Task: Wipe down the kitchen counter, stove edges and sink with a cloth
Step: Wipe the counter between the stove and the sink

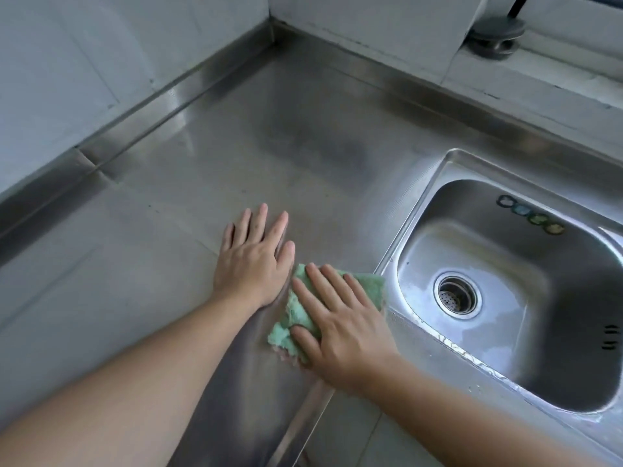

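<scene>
Right hand (340,323) flat, fingers straight, pressing green cloth (296,315) onto counter (236,146) beside sink (421,203). Left hand (254,261) flat, grip open, holding nothing, just left of cloth.

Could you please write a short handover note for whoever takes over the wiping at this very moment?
Left hand: flat on the bare steel counter, holding nothing.
Right hand: fingers straight, pressing the green cloth onto the counter beside the sink's left rim.
Done: cannot tell how much counter is wiped.
Left: the sink basin, with water streaks near the drain; the stove is out of view.
</scene>
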